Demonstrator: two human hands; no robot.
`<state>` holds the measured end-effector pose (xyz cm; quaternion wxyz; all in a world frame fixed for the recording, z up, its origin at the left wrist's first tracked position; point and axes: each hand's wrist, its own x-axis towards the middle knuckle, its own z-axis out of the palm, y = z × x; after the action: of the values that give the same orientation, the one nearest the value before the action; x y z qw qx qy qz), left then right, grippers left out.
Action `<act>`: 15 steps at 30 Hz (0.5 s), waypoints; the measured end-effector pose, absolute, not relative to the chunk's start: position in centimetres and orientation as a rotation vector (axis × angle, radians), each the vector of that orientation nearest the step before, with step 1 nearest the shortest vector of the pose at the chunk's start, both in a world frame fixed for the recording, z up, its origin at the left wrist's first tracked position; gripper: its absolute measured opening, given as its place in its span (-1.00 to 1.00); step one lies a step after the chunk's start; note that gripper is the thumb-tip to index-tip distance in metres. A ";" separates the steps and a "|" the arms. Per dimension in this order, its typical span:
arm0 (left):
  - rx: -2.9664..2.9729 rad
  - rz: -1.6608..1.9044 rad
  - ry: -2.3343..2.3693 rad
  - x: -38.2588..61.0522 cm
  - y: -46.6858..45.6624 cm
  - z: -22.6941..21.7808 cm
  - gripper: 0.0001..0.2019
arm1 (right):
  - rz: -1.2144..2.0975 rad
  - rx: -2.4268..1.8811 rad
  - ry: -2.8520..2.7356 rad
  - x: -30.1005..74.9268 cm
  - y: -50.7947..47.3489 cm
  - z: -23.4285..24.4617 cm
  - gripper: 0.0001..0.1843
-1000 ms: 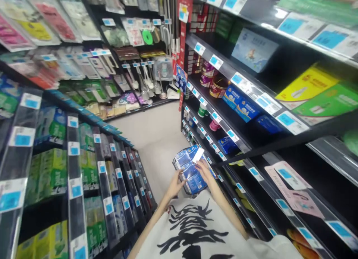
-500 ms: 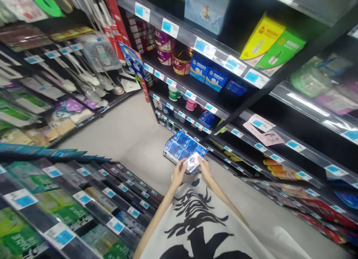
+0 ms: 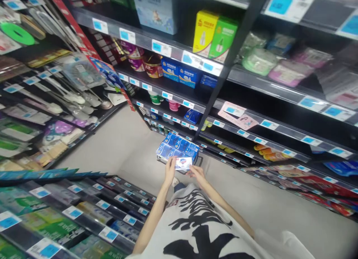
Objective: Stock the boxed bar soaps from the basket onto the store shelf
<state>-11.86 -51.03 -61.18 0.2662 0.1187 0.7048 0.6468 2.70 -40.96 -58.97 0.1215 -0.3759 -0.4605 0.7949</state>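
Note:
In front of my body I hold a small white soap box [image 3: 184,163] with a blue and red emblem, level and with its broad face up. My left hand [image 3: 169,171] is closed on its left end. At the right end, the fingers of my right hand [image 3: 197,174] pinch the lower corner. Just beyond and below the box, several blue boxes [image 3: 179,142] sit packed together in rows in what looks like a basket or cart, of which a dark rim [image 3: 200,162] shows. The box hides part of the nearest row.
Shelving [image 3: 192,119] with mosquito-repellent boxes, tubs and price tags rises ahead and to the right. A utensil rack [image 3: 53,87] stands at left. A toothpaste shelf [image 3: 64,223] runs close by my left arm. Grey floor [image 3: 123,139] lies between them.
The soap box has turned from slanted to level, its long side now facing me. My right hand has shifted to its lower right corner. The view has swung to the right.

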 end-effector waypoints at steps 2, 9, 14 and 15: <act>0.347 1.737 1.860 -9.7 -50.1 -60.9 -0.40 | 2.318 -1.099 -1.247 4.6 -39.8 -59.0 -0.49; 0.459 1.634 1.787 -0.7 -46.7 -61.3 -0.29 | 2.225 -1.123 -0.991 13.1 -36.0 -60.2 -0.49; 0.751 1.582 1.864 5.5 -44.6 -61.2 -0.29 | 2.136 -1.118 -0.931 19.2 -34.9 -60.6 -0.53; 0.802 1.582 1.872 6.7 -44.2 -61.1 -0.27 | 2.117 -1.103 -0.915 20.3 -34.9 -60.5 -0.55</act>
<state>6.75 -44.21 -61.08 0.2777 0.2988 0.6973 0.5894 20.29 -34.85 -60.49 0.2885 -0.4132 -0.3426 0.7929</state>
